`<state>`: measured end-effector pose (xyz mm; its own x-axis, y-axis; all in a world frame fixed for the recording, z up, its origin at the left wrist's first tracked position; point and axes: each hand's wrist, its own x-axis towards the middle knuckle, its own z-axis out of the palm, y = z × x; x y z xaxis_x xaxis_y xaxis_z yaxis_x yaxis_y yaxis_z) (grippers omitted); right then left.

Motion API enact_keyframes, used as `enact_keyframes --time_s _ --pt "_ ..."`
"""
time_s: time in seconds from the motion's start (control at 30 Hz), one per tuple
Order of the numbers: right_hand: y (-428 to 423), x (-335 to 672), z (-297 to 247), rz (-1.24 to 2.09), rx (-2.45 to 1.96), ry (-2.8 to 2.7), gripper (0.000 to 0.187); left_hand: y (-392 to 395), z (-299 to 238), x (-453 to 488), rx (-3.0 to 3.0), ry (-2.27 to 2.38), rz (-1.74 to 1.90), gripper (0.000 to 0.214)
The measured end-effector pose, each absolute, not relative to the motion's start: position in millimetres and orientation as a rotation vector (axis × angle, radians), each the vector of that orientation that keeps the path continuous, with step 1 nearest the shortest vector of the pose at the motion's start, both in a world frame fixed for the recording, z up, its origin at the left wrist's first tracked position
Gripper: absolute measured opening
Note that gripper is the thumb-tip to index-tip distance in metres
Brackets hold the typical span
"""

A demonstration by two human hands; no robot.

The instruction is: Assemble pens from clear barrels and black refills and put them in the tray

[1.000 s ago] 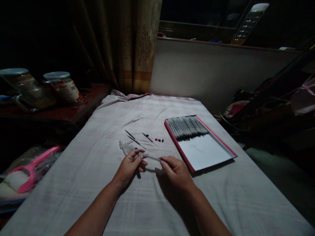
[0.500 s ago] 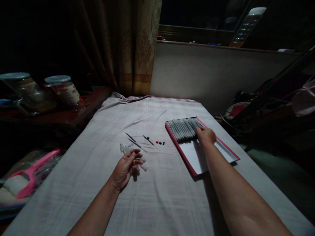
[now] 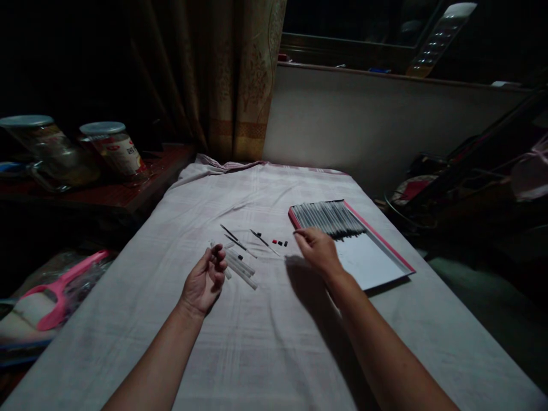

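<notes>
My left hand [image 3: 204, 282] hovers over the near end of a few clear pen barrels [image 3: 246, 275], thumb and fingertips drawn together. Whatever it may hold is too small to make out. Slim pen refills [image 3: 242, 246] with dark and pale parts lie just beyond. My right hand [image 3: 315, 249] is above the near left part of a shallow red-edged box [image 3: 387, 260], fingers pinched; any item in them is hidden. A row of clear pens [image 3: 327, 218] fills the far half of that box. Between the hands are a red cap [image 3: 274, 241] and small black caps [image 3: 279, 243].
A light checked cloth [image 3: 257, 348] covers the table. Lidded jars [image 3: 117, 151] stand on a dark red side table at left. Below them is a pink-handled item [image 3: 64, 285]. A tilted plastic bottle [image 3: 440, 40] is on the window ledge.
My right hand has moved left from the pens' right end to the box's left side. My left hand has shifted slightly left and its fingers have curled in, uncovering more barrels.
</notes>
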<state>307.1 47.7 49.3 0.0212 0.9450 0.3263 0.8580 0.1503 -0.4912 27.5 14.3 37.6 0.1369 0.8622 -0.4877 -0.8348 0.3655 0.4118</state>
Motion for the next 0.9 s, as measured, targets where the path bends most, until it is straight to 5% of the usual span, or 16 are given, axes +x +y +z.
enact_keyframes --time_s 0.17,0.37,0.53,0.67,0.9 --pt "5 235 31 0.473 -1.658 -2.116 0.02 15 41 18 0.102 0.836 1.307 0.02" --pt "5 213 30 0.37 -1.771 -2.272 0.017 17 29 19 0.384 1.011 1.371 0.01" --pt "4 214 33 0.443 -1.755 -2.128 0.017 13 16 25 1.374 1.346 1.475 0.023" --pt "2 217 30 0.582 -1.522 -1.984 0.017 7 14 27 2.25 1.503 1.207 0.024" --pt "19 216 20 0.777 -1.393 -1.745 0.018 4 14 20 2.504 1.543 0.806 0.018"
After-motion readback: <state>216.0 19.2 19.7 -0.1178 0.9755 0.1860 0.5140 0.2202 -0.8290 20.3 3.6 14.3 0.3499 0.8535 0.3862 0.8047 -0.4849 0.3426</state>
